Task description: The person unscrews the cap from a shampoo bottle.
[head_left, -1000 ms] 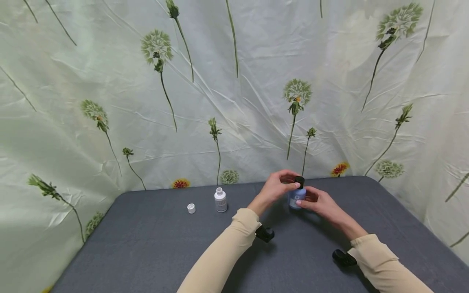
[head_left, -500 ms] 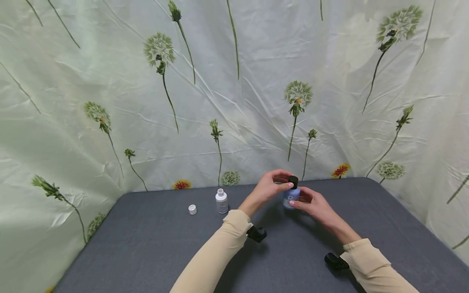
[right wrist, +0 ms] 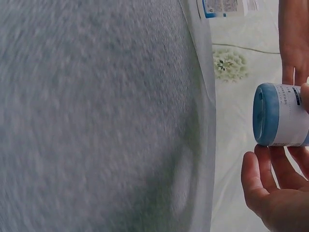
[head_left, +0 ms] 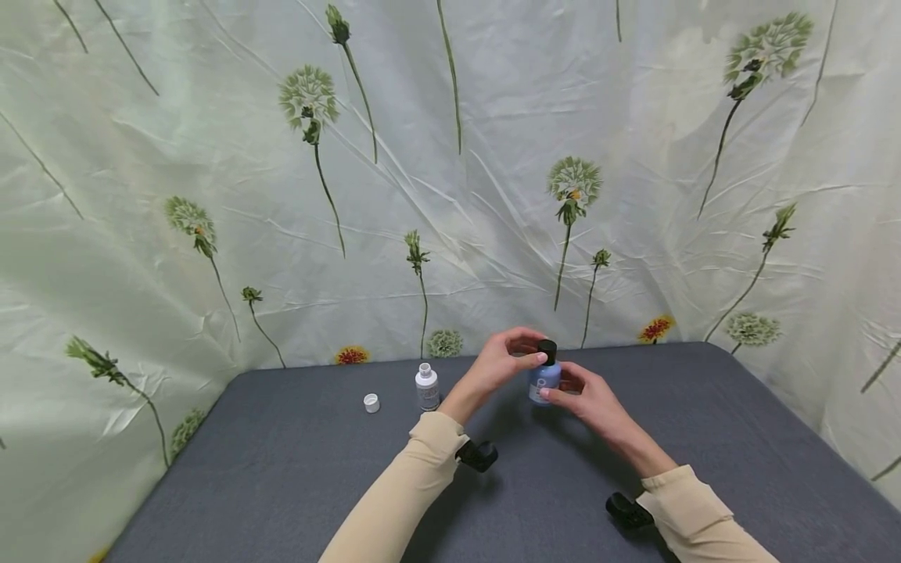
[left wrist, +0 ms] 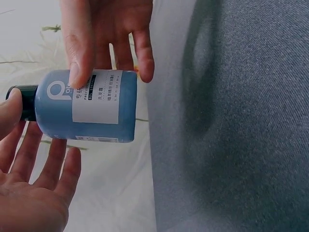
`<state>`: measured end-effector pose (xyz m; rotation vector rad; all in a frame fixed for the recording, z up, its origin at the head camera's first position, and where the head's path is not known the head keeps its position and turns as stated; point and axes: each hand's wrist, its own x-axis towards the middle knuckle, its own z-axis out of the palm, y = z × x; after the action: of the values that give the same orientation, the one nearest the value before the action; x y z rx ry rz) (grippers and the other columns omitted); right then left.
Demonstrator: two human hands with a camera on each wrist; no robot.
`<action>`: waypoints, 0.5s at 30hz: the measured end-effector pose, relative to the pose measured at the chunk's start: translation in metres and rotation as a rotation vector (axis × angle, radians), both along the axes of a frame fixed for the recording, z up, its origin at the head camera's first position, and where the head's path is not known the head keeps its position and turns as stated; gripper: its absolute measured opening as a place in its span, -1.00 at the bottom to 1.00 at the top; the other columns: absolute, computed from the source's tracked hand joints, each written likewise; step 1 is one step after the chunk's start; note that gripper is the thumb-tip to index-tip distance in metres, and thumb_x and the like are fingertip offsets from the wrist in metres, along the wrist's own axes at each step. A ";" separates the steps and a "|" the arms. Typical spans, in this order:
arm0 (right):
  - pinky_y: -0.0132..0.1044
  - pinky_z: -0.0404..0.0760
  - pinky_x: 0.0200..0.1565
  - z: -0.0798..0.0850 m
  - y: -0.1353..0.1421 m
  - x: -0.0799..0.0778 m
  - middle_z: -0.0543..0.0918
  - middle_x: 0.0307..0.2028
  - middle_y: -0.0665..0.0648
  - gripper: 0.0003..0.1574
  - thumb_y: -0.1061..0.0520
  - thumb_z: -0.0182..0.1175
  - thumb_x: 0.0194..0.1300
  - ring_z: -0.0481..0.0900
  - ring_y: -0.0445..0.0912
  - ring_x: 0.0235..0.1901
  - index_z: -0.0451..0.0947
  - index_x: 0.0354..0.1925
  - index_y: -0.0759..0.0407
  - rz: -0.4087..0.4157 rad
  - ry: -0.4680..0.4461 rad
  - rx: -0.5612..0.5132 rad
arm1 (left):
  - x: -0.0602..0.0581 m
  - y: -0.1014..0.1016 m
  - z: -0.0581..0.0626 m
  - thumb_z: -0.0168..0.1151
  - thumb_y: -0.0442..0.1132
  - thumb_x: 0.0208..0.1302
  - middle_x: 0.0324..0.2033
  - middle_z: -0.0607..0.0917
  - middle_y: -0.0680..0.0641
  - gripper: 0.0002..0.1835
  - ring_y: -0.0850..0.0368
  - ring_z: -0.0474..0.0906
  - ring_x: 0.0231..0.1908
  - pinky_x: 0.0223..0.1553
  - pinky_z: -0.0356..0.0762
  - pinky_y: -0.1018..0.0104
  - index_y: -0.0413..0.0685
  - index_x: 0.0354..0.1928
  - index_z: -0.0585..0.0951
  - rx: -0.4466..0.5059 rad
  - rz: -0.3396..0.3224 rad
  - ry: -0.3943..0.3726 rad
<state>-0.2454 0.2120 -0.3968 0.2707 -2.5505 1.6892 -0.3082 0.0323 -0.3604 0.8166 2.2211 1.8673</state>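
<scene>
A small blue bottle (head_left: 543,384) with a white label and a black cap (head_left: 547,351) is held upright above the table in the head view. My left hand (head_left: 499,362) pinches the cap between thumb and fingers. Around the bottle's body, my right hand (head_left: 587,399) grips with the thumb on the label side. The left wrist view shows the label of the blue bottle (left wrist: 94,108) plainly, the cap on its neck. From the right wrist, the base of the bottle (right wrist: 268,114) is visible, apart from the table.
A white bottle (head_left: 426,389) without a cap stands on the grey table (head_left: 296,469), left of my hands. Beside it lies a small white cap (head_left: 371,403). Behind the table hangs a pale curtain (head_left: 486,195) with printed flowers.
Both hands have moved left together with the blue bottle, closer to the white bottle. The grip on cap and body looks the same. The white bottle and white cap stay in place.
</scene>
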 end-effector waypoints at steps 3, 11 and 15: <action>-0.05 0.56 -0.04 -0.001 -0.004 0.002 0.58 0.08 0.28 -0.29 0.01 0.35 0.30 0.51 0.12 0.07 0.40 0.27 0.32 -0.007 0.006 0.001 | 0.011 -0.007 0.011 0.32 -0.39 0.28 -0.12 0.68 -0.10 -0.71 0.08 0.58 -0.08 -0.11 0.51 0.23 -0.21 0.04 0.64 -0.015 -0.009 0.011; -0.10 0.54 -0.04 -0.003 -0.012 0.005 0.59 0.06 0.24 -0.32 0.05 0.34 0.30 0.51 0.10 0.08 0.41 0.27 0.32 0.019 0.041 -0.020 | 0.012 -0.017 0.009 0.33 -0.35 0.28 -0.14 0.68 -0.06 -0.72 0.12 0.58 -0.10 -0.13 0.51 0.24 -0.17 0.03 0.66 -0.017 -0.019 0.028; -0.12 0.54 -0.04 -0.001 -0.016 0.007 0.59 0.07 0.23 -0.31 0.05 0.35 0.29 0.50 0.10 0.08 0.40 0.28 0.31 0.021 0.040 -0.031 | 0.003 -0.020 -0.003 0.35 -0.31 0.28 -0.13 0.69 0.00 -0.71 0.13 0.58 -0.09 -0.14 0.51 0.21 -0.07 0.04 0.67 0.002 -0.018 0.026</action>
<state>-0.2386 0.1963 -0.3983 0.3263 -2.4994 1.7115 -0.3054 0.0128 -0.3639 0.8633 2.2193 1.8619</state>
